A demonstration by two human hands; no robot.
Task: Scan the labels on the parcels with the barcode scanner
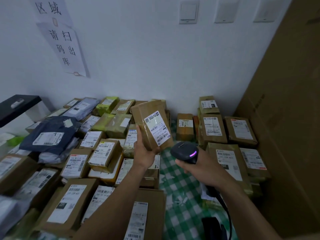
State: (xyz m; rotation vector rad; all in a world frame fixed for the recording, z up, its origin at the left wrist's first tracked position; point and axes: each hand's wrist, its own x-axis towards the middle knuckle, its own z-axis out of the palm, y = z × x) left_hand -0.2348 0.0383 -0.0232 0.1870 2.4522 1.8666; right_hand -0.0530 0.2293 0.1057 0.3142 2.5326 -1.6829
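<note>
While my left hand (pixel 144 154) grips the raised parcel (pixel 151 124), its label (pixel 158 128) faces me.
My right hand (pixel 201 168) clasps the barcode scanner (pixel 185 152) just beside it, above the checked cloth (pixel 180 191).

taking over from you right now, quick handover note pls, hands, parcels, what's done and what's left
Left hand: grips a cardboard parcel by its lower end, lifted and tilted, its label facing the scanner.
Right hand: holds the barcode scanner, purple light on, head just below the label; its cable trails down.
Parcels: a big pile on the left, a smaller group on the right, with green checked cloth between them.
Done: I cannot tell which parcels are scanned.
Left: finish this label, set the parcel down, then go on through the rest.
</note>
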